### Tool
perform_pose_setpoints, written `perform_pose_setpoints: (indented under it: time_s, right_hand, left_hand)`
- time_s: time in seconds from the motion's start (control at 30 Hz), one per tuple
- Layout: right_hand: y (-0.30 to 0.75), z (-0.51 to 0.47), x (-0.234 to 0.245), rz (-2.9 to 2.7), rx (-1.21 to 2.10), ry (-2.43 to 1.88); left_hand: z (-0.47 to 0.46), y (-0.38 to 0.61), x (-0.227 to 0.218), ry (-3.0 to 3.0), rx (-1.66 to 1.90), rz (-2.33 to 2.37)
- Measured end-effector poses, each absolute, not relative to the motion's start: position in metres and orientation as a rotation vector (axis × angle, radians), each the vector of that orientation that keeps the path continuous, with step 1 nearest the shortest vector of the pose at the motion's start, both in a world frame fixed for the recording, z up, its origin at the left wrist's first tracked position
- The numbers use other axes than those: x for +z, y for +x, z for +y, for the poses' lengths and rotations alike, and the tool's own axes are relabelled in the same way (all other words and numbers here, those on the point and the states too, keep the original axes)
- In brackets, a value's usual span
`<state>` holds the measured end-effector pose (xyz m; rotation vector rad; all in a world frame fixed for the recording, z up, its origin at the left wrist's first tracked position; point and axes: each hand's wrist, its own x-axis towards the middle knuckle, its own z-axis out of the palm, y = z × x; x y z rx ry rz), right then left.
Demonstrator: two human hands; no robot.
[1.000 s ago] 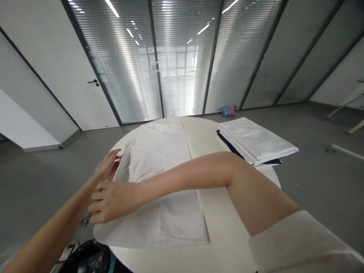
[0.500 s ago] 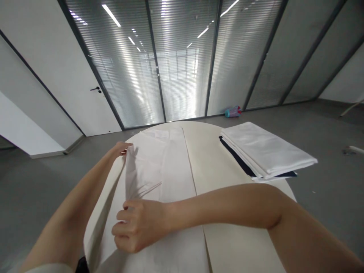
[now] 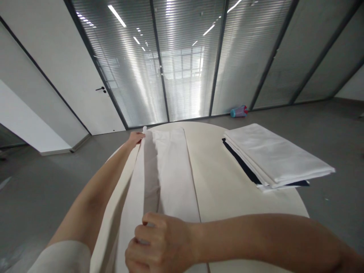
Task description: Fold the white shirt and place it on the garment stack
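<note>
A long piece of white cloth (image 3: 178,170) lies over the left part of the round cream table. My left hand (image 3: 136,138) pinches the far end of its raised left flap. Closer to me, my right hand (image 3: 160,242) is closed on the near part of the same flap, its fingertips partly hidden. Between the two hands the flap stands up off the layer below, with its shaded side showing.
On the table's (image 3: 222,201) right side, a folded white cloth stack (image 3: 275,155) with a dark layer (image 3: 241,161) overhangs the edge. A blue and pink cylindrical object (image 3: 239,111) lies on the floor by the glass partition (image 3: 187,76). A white door (image 3: 71,57) stands at left.
Both hands have moved to the right with the cloth's left flap, the right hand also closer to me. The flap now stands steeper and straighter. The view has shifted slightly.
</note>
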<state>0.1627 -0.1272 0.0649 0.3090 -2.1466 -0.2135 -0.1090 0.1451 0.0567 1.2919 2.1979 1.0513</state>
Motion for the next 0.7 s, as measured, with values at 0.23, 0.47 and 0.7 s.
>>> perform_pose_setpoints:
  time_s: [0.23,0.47,0.7]
  right_hand:
    - [0.202,-0.144,0.063,-2.192,-0.216,0.161]
    - [0.231,-0.144,0.041,-2.446,-0.137,0.17]
    - [0.223,-0.145,0.002,-2.494,-0.043,0.179]
  left_hand:
    - [0.159,-0.024,0.034,1.753,0.778,2.231]
    - [0.148,0.004,0.013,1.947,0.493,2.347]
    - [0.157,0.008,0.022,1.985,0.322,2.46]
